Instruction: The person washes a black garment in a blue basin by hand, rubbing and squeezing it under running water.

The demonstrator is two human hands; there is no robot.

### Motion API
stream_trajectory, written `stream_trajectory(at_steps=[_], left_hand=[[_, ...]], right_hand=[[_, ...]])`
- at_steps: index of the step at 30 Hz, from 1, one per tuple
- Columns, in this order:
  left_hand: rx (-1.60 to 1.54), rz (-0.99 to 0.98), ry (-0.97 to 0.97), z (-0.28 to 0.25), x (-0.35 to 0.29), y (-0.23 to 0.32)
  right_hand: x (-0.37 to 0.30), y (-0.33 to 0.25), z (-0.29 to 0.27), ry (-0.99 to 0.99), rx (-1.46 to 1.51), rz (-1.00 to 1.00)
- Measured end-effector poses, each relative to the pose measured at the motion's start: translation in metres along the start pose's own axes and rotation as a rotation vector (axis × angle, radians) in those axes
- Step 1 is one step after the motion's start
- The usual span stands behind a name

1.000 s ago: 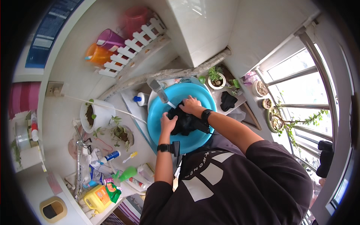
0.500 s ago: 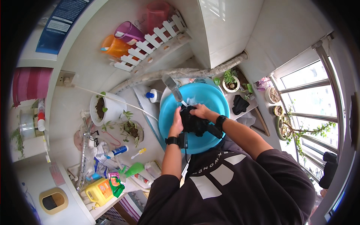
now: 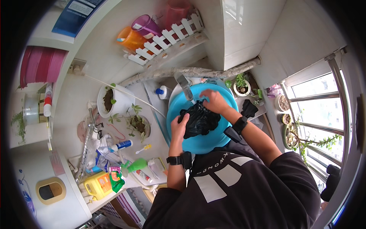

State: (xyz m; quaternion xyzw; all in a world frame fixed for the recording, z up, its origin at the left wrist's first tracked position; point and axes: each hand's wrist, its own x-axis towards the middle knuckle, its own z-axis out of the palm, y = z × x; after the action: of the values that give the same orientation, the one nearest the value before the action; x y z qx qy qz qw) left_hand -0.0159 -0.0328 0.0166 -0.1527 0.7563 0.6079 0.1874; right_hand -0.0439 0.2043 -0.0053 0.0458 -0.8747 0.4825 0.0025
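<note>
Head view: black cloth (image 3: 201, 121), left edge in closed left grip (image 3: 178, 129); right grip (image 3: 215, 102) blurred, hold unclear.

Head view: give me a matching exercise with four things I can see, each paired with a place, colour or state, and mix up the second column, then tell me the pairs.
Things:
1. Bundled black cloth
2. Orange cup
3. Yellow jug
4. Basin

Place, colour or state:
A. Beside the green-and-pink pouch
B. Light blue
C. Held in the left hand
D. Behind the white picket fence

Right pairs: 1-C, 2-D, 3-A, 4-B.
</note>
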Motion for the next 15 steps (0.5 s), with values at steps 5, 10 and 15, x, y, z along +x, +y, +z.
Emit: stream_trajectory(at_steps=[5, 10, 15], left_hand=[[0.595, 0.25, -0.198, 0.007, 0.002, -0.021], [0.849, 0.096, -0.589, 0.021, 0.017, -0.056], [0.834, 0.146, -0.397, 0.025, 0.029, -0.066]], right_hand=[[0.039, -0.064, -0.034, 0.212, -0.033, -0.38], [0.054, -0.051, -0.018, -0.074, -0.343, -0.42], [0.049, -0.044, -0.012, -0.004, -0.321, -0.448]])
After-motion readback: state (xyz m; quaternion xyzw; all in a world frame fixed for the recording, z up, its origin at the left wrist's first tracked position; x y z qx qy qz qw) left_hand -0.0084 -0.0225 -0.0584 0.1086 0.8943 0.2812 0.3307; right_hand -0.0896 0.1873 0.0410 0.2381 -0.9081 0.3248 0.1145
